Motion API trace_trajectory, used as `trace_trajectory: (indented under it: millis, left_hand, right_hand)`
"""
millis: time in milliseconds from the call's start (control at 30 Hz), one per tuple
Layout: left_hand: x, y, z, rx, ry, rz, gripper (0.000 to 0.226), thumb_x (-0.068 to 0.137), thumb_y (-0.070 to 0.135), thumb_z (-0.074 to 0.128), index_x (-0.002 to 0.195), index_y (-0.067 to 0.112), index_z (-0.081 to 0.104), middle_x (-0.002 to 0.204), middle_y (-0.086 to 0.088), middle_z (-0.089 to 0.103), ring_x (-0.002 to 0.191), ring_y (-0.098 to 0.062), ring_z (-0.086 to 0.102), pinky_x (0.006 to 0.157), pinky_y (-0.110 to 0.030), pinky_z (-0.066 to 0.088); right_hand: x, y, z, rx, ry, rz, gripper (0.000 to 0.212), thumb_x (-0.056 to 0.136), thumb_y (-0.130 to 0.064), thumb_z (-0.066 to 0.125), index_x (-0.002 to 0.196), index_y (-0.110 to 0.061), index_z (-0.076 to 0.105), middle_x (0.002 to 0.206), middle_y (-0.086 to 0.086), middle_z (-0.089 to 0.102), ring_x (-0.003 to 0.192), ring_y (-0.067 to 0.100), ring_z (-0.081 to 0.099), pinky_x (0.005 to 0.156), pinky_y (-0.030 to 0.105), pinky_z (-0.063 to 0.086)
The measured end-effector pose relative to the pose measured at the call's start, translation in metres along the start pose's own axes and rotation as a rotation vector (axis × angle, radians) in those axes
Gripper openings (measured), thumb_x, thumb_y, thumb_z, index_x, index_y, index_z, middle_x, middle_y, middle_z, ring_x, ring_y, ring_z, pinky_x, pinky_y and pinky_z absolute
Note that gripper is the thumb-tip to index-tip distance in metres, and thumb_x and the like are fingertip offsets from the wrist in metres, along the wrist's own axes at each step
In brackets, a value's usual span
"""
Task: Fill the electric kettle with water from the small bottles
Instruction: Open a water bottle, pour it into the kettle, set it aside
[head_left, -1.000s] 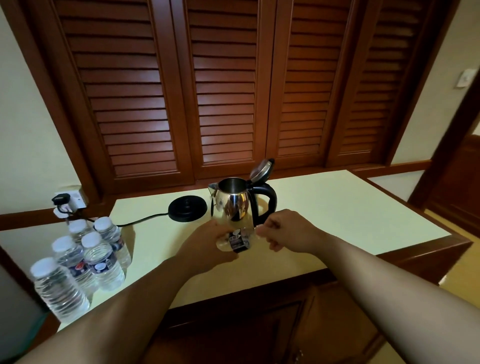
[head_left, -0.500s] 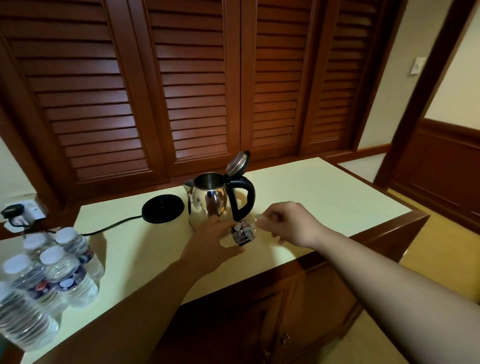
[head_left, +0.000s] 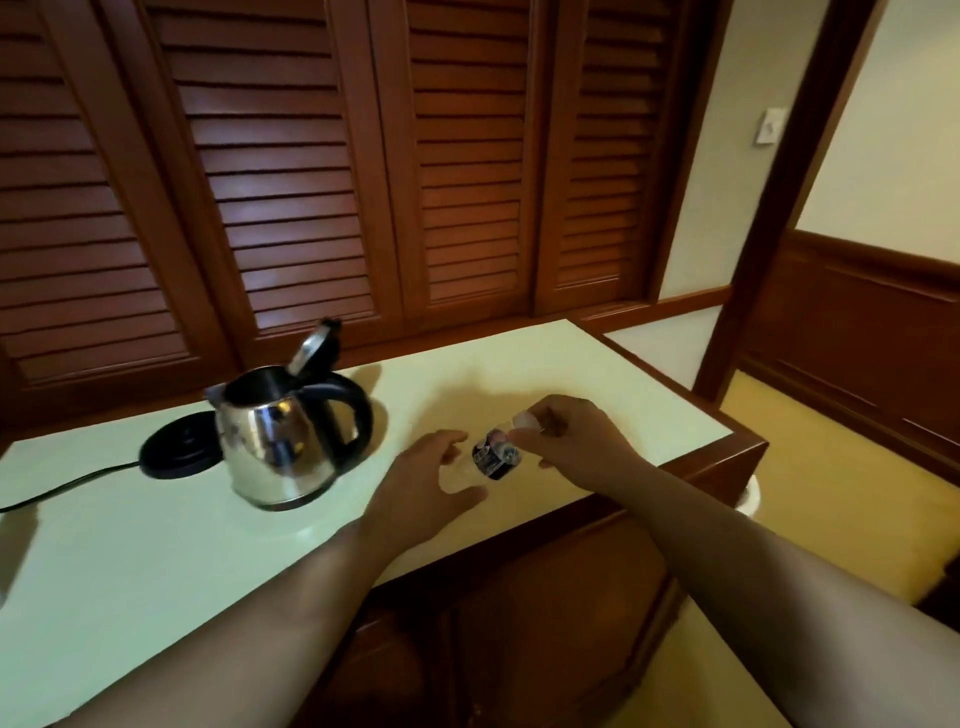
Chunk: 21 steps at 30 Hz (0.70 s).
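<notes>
Left hand and right hand both gripping one small bottle beside one kettle

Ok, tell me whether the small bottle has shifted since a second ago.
Yes. The small bottle, between the left hand and right hand, went right: from directly before the kettle to clear of its handle.

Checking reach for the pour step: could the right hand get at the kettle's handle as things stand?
Probably yes, once freed. The handle faces the right hand across bare countertop, but that hand pinches the cap end of the small bottle.
</notes>
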<state>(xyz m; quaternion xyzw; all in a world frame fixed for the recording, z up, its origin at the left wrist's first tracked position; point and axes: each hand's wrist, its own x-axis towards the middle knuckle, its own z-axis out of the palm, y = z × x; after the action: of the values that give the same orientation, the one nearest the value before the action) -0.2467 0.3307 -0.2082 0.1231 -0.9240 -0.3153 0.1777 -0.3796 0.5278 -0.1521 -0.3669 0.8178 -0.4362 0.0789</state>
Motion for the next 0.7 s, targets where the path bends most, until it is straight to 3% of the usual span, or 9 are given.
trace_trajectory:
  millis: [67,133,200,300,400,533,600,700]
  left_hand:
    - [0.023,0.018,0.027,0.009,-0.031,0.007,0.075,0.083,0.043,0.084,0.148,0.026,0.050,0.140,0.005,0.060,0.125,-0.009,0.058,0.100,-0.024,0.046]
    - [0.047,0.033,0.053,0.039,-0.074,-0.005,0.074,0.087,0.042,0.080,0.151,0.025,0.047,0.149,0.003,0.054,0.135,-0.013,0.053,0.105,-0.024,0.042]
    - [0.069,0.044,0.078,0.111,-0.138,-0.027,0.077,0.089,0.047,0.076,0.155,0.027,0.042,0.155,0.003,0.047,0.141,-0.016,0.048,0.112,-0.028,0.040]
    - [0.096,0.050,0.106,0.172,-0.187,-0.070,0.079,0.090,0.052,0.073,0.157,0.025,0.040,0.157,0.001,0.044,0.144,-0.020,0.043,0.117,-0.031,0.037]
    - [0.113,0.042,0.124,0.315,-0.191,-0.120,0.085,0.087,0.068,0.059,0.159,0.030,0.035,0.165,-0.002,0.038,0.152,-0.024,0.033,0.124,-0.046,0.029]
    - [0.112,0.028,0.138,0.425,-0.198,-0.216,0.090,0.090,0.083,0.037,0.164,0.034,0.024,0.174,0.003,0.017,0.161,-0.018,0.008,0.129,-0.052,0.002]
    - [0.109,0.027,0.140,0.424,-0.177,-0.215,0.089,0.090,0.084,0.033,0.164,0.035,0.024,0.174,0.006,0.015,0.162,-0.015,0.004,0.130,-0.049,-0.002]
    - [0.107,0.027,0.140,0.425,-0.173,-0.219,0.088,0.090,0.083,0.033,0.164,0.036,0.024,0.174,0.007,0.014,0.161,-0.013,0.004,0.131,-0.048,-0.001]
  right_hand:
    - [0.009,0.023,-0.029,-0.039,0.042,0.002,0.030,0.088,-0.049,0.075,0.102,-0.023,0.067,0.093,-0.006,0.070,0.078,0.014,0.070,0.067,0.035,0.061]
    - [0.016,0.042,-0.059,-0.085,0.087,0.005,0.032,0.088,-0.049,0.074,0.105,-0.023,0.066,0.094,-0.009,0.068,0.082,0.011,0.067,0.066,0.027,0.055]
    - [0.022,0.058,-0.088,-0.118,0.128,0.013,0.032,0.088,-0.047,0.075,0.106,-0.023,0.066,0.094,-0.011,0.067,0.084,0.007,0.064,0.066,0.021,0.050]
    - [0.031,0.080,-0.126,-0.137,0.161,0.064,0.033,0.086,-0.046,0.077,0.105,-0.023,0.064,0.094,-0.012,0.066,0.087,0.008,0.063,0.072,0.025,0.054]
    - [0.043,0.099,-0.154,-0.217,0.191,0.089,0.033,0.085,-0.047,0.078,0.103,-0.024,0.062,0.091,-0.013,0.063,0.084,0.007,0.062,0.069,0.025,0.052]
    - [0.062,0.121,-0.179,-0.282,0.211,0.130,0.028,0.087,-0.039,0.078,0.103,-0.021,0.063,0.090,-0.007,0.066,0.081,0.009,0.064,0.062,0.023,0.048]
    - [0.072,0.126,-0.188,-0.302,0.224,0.161,0.024,0.089,-0.035,0.077,0.102,-0.020,0.063,0.091,-0.005,0.066,0.080,0.011,0.064,0.062,0.023,0.050]
    - [0.089,0.129,-0.199,-0.367,0.211,0.198,0.022,0.091,-0.030,0.074,0.102,-0.016,0.061,0.094,-0.001,0.063,0.082,0.015,0.063,0.074,0.030,0.057]
